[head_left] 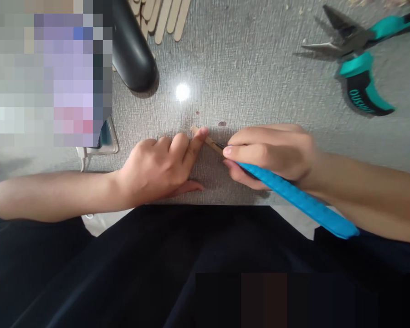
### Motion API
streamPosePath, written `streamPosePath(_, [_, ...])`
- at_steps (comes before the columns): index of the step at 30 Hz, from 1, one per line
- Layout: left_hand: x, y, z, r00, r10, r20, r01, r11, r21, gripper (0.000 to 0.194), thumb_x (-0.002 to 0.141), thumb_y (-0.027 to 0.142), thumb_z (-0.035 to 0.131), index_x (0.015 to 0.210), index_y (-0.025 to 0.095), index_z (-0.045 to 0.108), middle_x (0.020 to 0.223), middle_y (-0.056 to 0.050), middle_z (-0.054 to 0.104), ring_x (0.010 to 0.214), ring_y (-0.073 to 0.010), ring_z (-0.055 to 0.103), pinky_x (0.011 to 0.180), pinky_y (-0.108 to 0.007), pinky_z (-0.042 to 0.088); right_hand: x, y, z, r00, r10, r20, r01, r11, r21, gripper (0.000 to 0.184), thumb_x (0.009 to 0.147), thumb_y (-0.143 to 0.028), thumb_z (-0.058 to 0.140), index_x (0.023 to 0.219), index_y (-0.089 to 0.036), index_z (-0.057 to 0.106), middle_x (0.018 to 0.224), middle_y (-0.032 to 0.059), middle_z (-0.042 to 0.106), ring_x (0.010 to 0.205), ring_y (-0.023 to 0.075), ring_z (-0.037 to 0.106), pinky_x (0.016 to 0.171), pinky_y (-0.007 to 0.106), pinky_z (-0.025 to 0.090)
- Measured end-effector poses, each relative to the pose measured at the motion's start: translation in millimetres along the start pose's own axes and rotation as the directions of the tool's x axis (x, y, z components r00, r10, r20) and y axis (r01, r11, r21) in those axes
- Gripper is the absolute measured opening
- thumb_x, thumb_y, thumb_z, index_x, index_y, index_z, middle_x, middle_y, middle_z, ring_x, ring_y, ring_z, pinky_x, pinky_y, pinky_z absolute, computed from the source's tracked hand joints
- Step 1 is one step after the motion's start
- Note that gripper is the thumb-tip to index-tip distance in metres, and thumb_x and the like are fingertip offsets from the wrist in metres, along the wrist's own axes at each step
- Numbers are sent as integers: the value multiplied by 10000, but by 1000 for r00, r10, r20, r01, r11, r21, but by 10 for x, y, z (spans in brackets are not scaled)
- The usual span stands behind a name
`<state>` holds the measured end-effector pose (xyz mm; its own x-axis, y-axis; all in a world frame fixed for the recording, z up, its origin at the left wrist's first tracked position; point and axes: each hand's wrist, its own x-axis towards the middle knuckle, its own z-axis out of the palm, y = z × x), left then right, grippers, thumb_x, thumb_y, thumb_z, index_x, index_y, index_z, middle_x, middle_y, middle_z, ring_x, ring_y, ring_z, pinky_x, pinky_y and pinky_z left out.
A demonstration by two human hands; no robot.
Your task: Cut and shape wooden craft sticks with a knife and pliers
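Observation:
A small wooden craft stick (211, 144) lies slanted on the table near its front edge. My left hand (160, 159) pins its far end down with the index fingertip; the other fingers are curled and the thumb sticks out below. My right hand (269, 152) is closed around a blue-handled craft knife (297, 196), whose handle slants back towards my right forearm. The knife's dark tip meets the stick beside the right fingertips, which hide the stick's near end and most of the blade.
Pliers with teal and black handles (358, 86) lie spread at the back right. More craft sticks (169, 23) lie at the back, by a rounded black object (135, 54). A phone-like device (107, 136) with a white cable lies at left, partly behind a blurred-out area. Wood crumbs dot the grey table (253, 68).

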<state>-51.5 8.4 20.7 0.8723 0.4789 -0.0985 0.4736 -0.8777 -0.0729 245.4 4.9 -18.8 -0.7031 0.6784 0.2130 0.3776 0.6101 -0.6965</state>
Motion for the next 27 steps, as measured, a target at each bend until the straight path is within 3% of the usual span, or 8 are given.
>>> streamPosePath(2, [4,-37,7,1000,15,26,-13,998,-62,996,1190,778,443,1723,-54,563,916,-115,727,715,-208,685,539,-322,412,28,-25,-9,990,-124,-71,113,984,-140,121,1099,-117,687,1093,-237,705,844,-64,746,677,109,637,655,263,536])
streamPosePath(5, [12,-97,5,998,59,28,-56,994,-97,954,1197,720,482,1727,-69,557,797,-70,695,634,-197,639,508,-315,402,49,-35,-12,976,-192,-104,159,951,-264,216,1030,-94,767,1183,-225,691,904,-26,766,729,144,680,668,284,587])
streamPosePath(9, [39,-144,-20,993,114,-38,-115,993,-15,896,1215,681,500,1624,-100,663,671,-24,640,554,-168,601,476,-297,409,56,-18,-13,972,-217,-88,185,942,-281,178,1051,-81,739,1106,-239,680,855,-38,720,726,136,669,655,265,584])
streamPosePath(14, [83,-142,-48,987,134,-92,-132,991,29,844,1225,656,513,1531,-95,747,664,-15,638,520,-160,620,452,-307,448,49,-35,-42,974,-220,-57,192,932,-307,151,1093,-85,695,1143,-226,673,859,-34,710,738,129,648,664,258,574])
streamPosePath(27, [49,-141,-58,992,111,-57,-111,994,-9,824,1213,639,551,1555,-91,722,680,-27,658,531,-173,603,441,-319,407,-16,-46,-103,980,-192,-46,175,953,-246,254,1023,-69,772,1220,-223,730,973,5,776,799,159,701,698,287,614])
